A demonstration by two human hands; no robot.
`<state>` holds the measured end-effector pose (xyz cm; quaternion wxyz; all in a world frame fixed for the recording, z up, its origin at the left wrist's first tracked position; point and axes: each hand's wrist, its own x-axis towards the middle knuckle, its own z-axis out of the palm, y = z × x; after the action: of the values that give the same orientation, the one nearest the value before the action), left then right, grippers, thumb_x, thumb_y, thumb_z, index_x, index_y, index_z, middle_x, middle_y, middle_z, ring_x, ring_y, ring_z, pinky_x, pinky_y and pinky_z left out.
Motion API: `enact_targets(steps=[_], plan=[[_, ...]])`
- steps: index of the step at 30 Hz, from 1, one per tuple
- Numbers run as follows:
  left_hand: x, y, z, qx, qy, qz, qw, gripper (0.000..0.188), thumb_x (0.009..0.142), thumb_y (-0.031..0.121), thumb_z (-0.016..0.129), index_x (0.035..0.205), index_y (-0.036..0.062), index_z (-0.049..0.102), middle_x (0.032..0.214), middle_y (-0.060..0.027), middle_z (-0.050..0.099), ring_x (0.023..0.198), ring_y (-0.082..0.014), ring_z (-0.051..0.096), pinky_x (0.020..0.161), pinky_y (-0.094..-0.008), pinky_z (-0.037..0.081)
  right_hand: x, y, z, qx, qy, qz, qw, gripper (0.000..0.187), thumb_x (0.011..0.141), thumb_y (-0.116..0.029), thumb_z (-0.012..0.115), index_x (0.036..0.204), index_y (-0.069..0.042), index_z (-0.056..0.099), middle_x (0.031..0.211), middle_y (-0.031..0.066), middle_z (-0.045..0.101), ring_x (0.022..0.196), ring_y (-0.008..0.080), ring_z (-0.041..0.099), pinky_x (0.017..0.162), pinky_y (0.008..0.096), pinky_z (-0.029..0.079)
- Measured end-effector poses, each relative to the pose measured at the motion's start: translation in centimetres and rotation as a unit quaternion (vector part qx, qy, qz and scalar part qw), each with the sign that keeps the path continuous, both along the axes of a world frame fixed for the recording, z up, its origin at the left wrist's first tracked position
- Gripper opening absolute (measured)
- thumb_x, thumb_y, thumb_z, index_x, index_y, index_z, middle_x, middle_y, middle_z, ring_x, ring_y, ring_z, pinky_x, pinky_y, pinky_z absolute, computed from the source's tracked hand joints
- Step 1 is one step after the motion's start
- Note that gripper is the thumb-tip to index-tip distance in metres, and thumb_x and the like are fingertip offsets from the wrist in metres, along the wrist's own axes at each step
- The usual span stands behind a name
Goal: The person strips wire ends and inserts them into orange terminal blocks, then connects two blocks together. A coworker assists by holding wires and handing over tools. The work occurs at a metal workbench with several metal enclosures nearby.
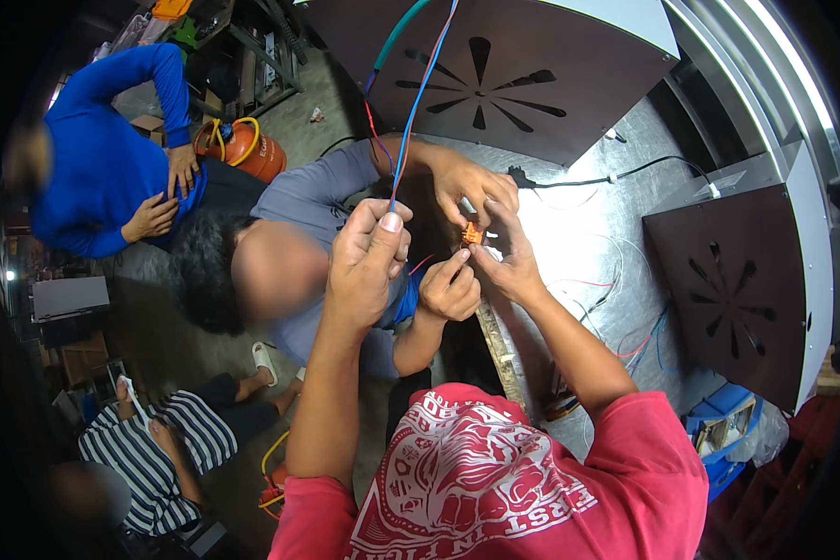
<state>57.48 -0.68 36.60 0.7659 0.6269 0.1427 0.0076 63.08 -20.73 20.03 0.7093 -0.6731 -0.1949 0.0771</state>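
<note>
My left hand [369, 257] is raised and closed, pinching a pair of thin wires [411, 117], one blue and one reddish, between thumb and fingers. They run upward beside a green sleeved cable [394, 35]. My right hand [515, 266] is closed on a small orange wire connector [471, 234], thumb below it. A co-worker in a grey shirt has one hand [476, 184] on the connector from above. That person's other hand [450, 291] points a finger at its lower side. Which wires enter the connector is hidden by the fingers.
Dark metal cabinets with petal-shaped vents stand at the top [481, 84] and right [728, 280]. A black power cable [616, 177] and loose wires lie on the shiny metal surface [569, 219]. An orange gas cylinder [257, 157] and two other people are at the left.
</note>
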Motion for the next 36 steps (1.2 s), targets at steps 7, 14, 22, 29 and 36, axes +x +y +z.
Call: enact_targets(steps=[7,14,22,29,36], plan=[[-0.05,-0.53,-0.38,-0.024,0.011,-0.002,1.000,0.022,0.109,0.024,0.054,0.115,0.0035,0.059,0.077,0.0012,0.054,0.064,-0.0033,0.042,0.056,-0.0185,0.034,-0.02,-0.79,0.13,-0.030,-0.008,0.008,0.999,0.066,0.091,0.002,0.068,0.151,-0.008,0.043,0.123,0.0172,0.065,0.106,0.0203,0.069,0.093,0.0343,0.056],[-0.07,-0.44,-0.81,-0.018,0.011,-0.006,1.000,0.022,0.108,0.024,0.055,0.115,0.0036,0.059,0.078,0.0012,0.055,0.064,-0.0028,0.042,0.056,-0.0180,0.034,0.00,-0.84,0.04,-0.025,-0.010,0.009,1.000,0.065,0.091,0.002,0.067,0.151,-0.007,0.043,0.127,0.0184,0.064,0.109,0.0216,0.069,0.095,0.0336,0.057],[-0.43,-0.35,-0.52,-0.021,0.015,-0.006,1.000,0.022,0.108,0.024,0.055,0.115,0.0032,0.059,0.079,0.0013,0.055,0.064,-0.0027,0.043,0.056,-0.0178,0.035,-0.02,-1.08,-0.14,-0.036,-0.017,0.001,0.999,0.063,0.091,0.001,0.067,0.150,-0.006,0.044,0.129,0.0195,0.064,0.110,0.0228,0.069,0.095,0.0348,0.058],[-0.67,-0.58,-0.46,-0.008,0.004,-0.008,1.000,0.022,0.108,0.023,0.055,0.115,0.0033,0.059,0.079,0.0016,0.055,0.064,-0.0024,0.043,0.056,-0.0176,0.035,-0.01,-1.11,-0.16,-0.038,-0.020,-0.001,0.999,0.063,0.092,0.001,0.067,0.150,-0.006,0.044,0.127,0.0201,0.065,0.110,0.0231,0.069,0.095,0.0352,0.058],[-0.73,-0.66,-0.42,-0.017,-0.007,-0.011,1.000,0.021,0.108,0.022,0.054,0.116,0.0028,0.058,0.078,0.0015,0.055,0.064,-0.0025,0.043,0.056,-0.0174,0.036,-0.14,-1.07,-0.13,-0.038,-0.015,-0.010,0.999,0.062,0.092,0.002,0.067,0.149,-0.007,0.045,0.126,0.0194,0.066,0.109,0.0228,0.070,0.095,0.0342,0.057]])
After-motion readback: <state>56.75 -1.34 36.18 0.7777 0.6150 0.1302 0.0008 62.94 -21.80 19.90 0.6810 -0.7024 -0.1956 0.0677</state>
